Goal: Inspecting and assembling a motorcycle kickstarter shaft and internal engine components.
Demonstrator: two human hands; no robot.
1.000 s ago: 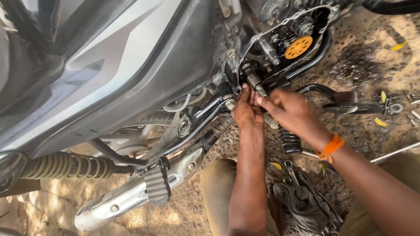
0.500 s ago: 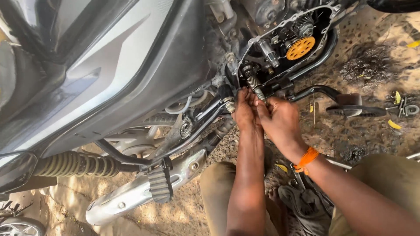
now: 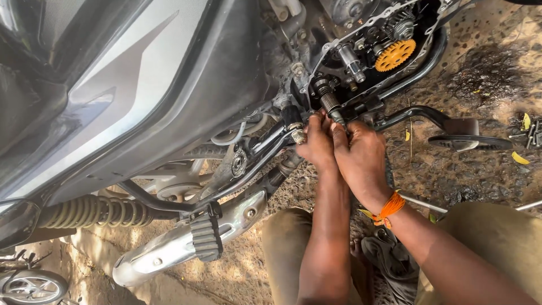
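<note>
So both hands, left hand (image 3: 317,144) and right hand (image 3: 361,161), have fingers pinched on the oily steel shaft (image 3: 329,103) poking from the open engine (image 3: 372,51): stiff, slippery, best gripped at its tip.

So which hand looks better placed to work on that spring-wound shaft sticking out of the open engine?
Probably the right hand: its fingertips already sit at the tip of the spring-wound shaft. The left hand sits beside it, lower, nearer the black frame tube.

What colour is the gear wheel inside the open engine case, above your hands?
Orange-yellow: the toothed gear wheel shows clearly in the head view.
</note>
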